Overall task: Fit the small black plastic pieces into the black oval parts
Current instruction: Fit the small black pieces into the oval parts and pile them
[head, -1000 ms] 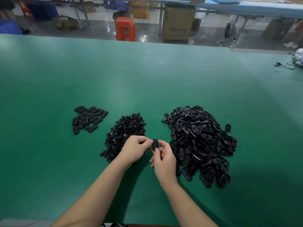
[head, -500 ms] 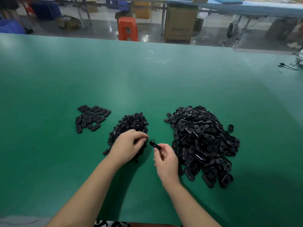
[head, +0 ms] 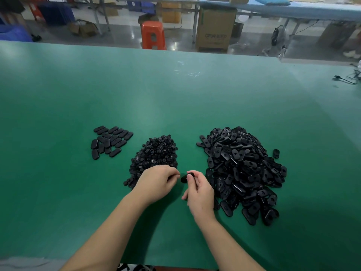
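Oval part [head: 185,178] sits pinched in the right hand [head: 199,194], held just above the green table [head: 175,104] between the heap of small pieces [head: 154,155] and the heap of oval parts [head: 244,173]. Its long axis runs roughly left-right, its free end pointing at the left hand [head: 156,182]. That hand's fingers are curled; whether they pinch a small piece cannot be told. It lies just beside the oval's free end, so the insert probably comes from the left.

One black oval part [head: 185,178] is staying pinched above the table, between the small-pieces heap [head: 154,155] and the big oval-parts pile [head: 244,169].
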### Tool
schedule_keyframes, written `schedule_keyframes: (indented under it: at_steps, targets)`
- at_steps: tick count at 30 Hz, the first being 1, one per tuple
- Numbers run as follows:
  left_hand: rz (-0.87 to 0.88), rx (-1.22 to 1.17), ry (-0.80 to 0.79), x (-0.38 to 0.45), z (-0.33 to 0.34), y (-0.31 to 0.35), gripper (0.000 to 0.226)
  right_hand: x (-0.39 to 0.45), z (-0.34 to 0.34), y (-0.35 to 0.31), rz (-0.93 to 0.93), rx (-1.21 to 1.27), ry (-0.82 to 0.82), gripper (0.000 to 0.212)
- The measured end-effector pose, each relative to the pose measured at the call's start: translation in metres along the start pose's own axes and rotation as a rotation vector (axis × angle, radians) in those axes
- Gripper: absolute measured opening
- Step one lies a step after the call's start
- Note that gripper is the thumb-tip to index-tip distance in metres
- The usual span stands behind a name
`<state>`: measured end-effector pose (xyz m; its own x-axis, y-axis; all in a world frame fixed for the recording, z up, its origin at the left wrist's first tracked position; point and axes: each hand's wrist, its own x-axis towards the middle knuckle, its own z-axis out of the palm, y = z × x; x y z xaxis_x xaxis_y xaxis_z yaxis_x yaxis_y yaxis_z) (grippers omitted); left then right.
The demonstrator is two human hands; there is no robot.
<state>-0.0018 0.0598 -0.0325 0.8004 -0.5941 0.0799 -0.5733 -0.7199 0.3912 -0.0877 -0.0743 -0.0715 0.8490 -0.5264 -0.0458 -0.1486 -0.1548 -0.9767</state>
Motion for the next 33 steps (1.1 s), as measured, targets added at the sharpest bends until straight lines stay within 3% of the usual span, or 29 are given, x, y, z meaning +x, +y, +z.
schedule_keyframes:
  at_steps: [4, 8, 15, 22, 33]
  targets:
    - [-0.261, 0.081, 0.176, 0.005, -0.006, -0.015, 0.021, -0.001, 0.002, 0.000, 0.022, 0.025, 0.015, 0.023]
    - [-0.422, 0.116, 0.124, 0.010, -0.010, -0.033, 0.031, 0.000, 0.002, 0.001, 0.017, -0.020, -0.010, 0.023]
    - [-0.400, 0.113, 0.077, 0.019, -0.008, -0.035, 0.036, 0.000, 0.001, 0.001, 0.024, -0.030, -0.011, 0.022]
    - [-0.390, 0.106, 0.095, 0.022, -0.005, -0.030, 0.021, -0.001, 0.001, 0.000, 0.023, -0.017, -0.014, 0.022]
    - [-0.349, 0.099, 0.191, 0.023, -0.005, -0.030, 0.018, -0.001, 0.000, -0.001, 0.022, -0.025, -0.019, 0.021]
